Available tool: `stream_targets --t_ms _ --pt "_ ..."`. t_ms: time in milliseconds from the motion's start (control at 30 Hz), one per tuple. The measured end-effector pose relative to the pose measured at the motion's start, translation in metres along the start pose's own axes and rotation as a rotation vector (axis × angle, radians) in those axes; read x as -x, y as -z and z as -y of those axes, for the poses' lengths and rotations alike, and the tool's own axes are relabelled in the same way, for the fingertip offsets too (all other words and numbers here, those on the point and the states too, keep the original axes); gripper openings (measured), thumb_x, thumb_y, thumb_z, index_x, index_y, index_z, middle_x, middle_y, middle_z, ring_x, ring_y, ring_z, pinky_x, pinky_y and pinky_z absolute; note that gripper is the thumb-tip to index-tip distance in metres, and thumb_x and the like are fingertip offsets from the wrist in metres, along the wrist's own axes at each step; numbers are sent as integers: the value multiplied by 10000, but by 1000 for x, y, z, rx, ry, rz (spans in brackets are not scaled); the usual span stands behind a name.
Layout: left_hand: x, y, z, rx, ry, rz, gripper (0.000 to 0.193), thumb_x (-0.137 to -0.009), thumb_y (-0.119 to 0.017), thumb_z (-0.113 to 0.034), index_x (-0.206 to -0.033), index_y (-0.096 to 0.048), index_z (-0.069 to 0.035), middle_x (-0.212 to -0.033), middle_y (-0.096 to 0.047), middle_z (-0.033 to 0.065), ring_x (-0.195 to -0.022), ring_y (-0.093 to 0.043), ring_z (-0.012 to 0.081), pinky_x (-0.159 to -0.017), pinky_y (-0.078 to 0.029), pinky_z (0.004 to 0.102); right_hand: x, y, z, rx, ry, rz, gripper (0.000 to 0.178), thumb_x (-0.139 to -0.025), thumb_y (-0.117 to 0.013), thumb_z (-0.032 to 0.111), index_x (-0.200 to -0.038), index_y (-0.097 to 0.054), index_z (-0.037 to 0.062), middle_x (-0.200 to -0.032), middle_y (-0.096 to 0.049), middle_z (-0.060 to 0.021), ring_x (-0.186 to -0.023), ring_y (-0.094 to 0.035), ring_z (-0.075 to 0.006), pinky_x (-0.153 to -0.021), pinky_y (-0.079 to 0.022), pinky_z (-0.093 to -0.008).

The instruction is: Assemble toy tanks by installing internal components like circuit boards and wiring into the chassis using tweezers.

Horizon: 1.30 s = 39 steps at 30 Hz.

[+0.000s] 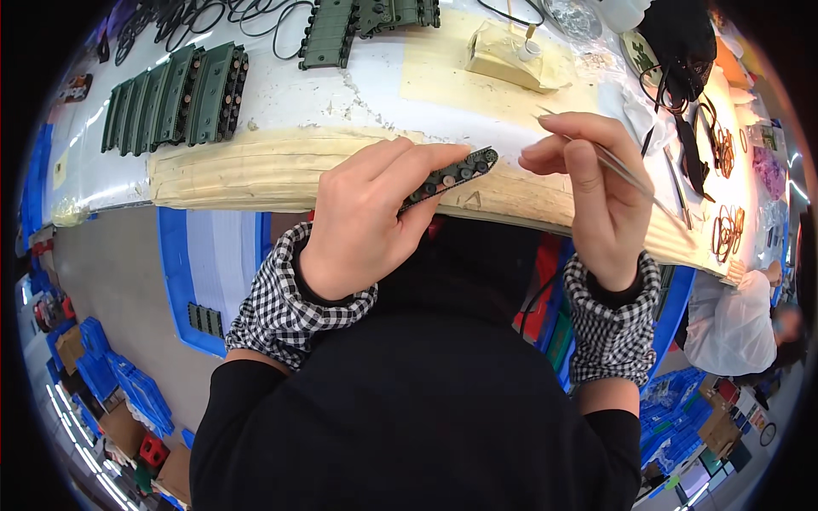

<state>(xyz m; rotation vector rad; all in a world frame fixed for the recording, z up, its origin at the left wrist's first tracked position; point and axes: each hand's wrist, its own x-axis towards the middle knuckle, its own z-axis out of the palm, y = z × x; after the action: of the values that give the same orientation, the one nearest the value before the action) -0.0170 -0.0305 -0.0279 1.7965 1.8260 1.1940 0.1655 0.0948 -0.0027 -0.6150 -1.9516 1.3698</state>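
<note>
My left hand (362, 209) is closed around a small dark green toy tank chassis (457, 175). A row of round wheels and a black track band show along its side, and its narrow end points right past my fingers. The rest of it is hidden in my palm. To the right, my right hand (607, 192) grips slim metal tweezers (667, 211) between thumb and fingers. Their thin tips rise above my index finger, apart from the chassis. Both hands are over the table's front edge, which is wrapped in yellowish tape (247, 175).
Several green chassis (175, 102) stand in a row at left, with more green parts (328, 38) at the back. Black bands (200, 15) lie behind them. A tape-covered block (511, 64) holds a small white cup (530, 49). Another person (728, 328) is at right. A blue tray (175, 281) is below.
</note>
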Motion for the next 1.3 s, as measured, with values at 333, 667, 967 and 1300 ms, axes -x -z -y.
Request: stream_targets --t_ms 333,667,967,1300 --pt "-7 -7 -1 148 -138 -250 346 -690 -680 101 -1018 -648 -4 -791 -643 119 -685 -629 250 -617 -501 302 3 -17 7 164 361 22 113 -828 -683 39 -920 -618 49 -1031 -689 -133 -863 -638 -280 -772 -511 -339" --pt "-21 0 -12 170 -217 -203 399 -637 -648 104 -1017 -656 -18 -801 -632 98 -698 -619 254 -605 -497 331 -3 -21 19 131 410 -124 277 -721 -767 -60 -907 -596 54 -909 -686 -99 -867 -647 -241 -762 -522 -325" --pt "-21 21 -23 -59 -284 -115 465 -629 -661 126 -1066 -690 -29 -814 -631 88 -693 -605 228 -594 -484 321 2 -12 15 117 362 -96 286 -753 -757 -62 -938 -564 39 -875 -656 -110 -798 -654 -195 -716 -518 -286" --pt "-21 24 -21 -184 -357 -140 482 -618 -663 102 -1075 -697 -46 -763 -606 64 -644 -587 223 -556 -464 330 -1 -10 15 104 297 -42 252 -751 -755 -64 -894 -575 39 -865 -651 -96 -816 -656 -189 -735 -515 -286"
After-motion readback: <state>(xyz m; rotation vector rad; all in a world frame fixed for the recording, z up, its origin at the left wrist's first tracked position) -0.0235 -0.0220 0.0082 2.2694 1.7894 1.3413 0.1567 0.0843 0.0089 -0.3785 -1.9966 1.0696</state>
